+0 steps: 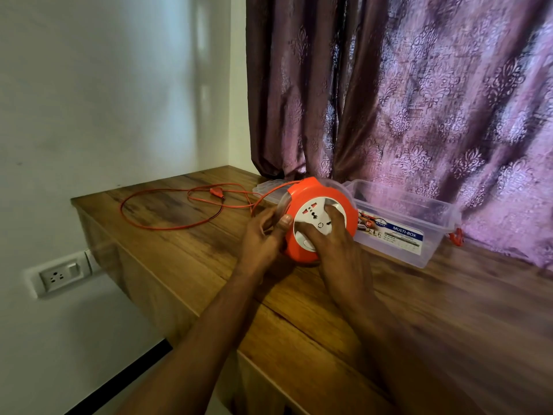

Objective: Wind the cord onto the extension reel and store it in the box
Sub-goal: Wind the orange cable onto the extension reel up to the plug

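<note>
Gripping the orange reel [321, 199] by its rim, the left hand [263, 238] steadies it on edge over the table [179, 253]; the right hand [329, 235] presses fingers onto the white socket face. Turning evenly should stop the cord [167, 226] from kinking. One reel, one loose cord with one plug [217, 193], one clear box [419, 232] just behind.

Dim room, soft daylight glowing through the curtain [419, 100] on my right, pale sheen on the wall [104, 100], edges bent and blurred, my forearms perhaps motion-blurred.
</note>
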The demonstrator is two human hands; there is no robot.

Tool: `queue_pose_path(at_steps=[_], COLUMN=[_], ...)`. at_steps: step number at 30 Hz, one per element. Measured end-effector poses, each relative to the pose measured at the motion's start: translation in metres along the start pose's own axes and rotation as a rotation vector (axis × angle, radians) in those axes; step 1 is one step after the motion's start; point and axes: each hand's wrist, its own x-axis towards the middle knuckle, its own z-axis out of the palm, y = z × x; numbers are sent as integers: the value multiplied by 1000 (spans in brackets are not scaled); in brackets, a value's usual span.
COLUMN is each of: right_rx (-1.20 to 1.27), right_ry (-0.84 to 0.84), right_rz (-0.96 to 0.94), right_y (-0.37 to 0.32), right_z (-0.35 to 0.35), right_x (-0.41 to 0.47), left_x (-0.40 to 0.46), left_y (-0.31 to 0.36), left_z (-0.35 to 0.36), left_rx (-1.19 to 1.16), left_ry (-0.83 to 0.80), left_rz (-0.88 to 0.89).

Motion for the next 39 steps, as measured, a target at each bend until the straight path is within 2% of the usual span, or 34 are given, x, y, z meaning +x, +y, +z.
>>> queue_pose_path(at_steps=[15,25,28,33,39], right_rx=[39,228,240,129,7], right_ry=[112,187,221,298,121], right_rz=[165,345,294,133,-55], right_y=[7,6,7,5,-1], right_z=[4,2,3,5,1], right_x=[0,2,0,0,0], left_x=[-3,-5,-5,-1,-4], left_y=[1,3,2,1,6], left_z=[2,4,4,1,0], left_rx=[-17,1,6,-20,-30], left_ry=[-34,-80,-63,24,25], left_rz=[13,-3,-15,-1,-15])
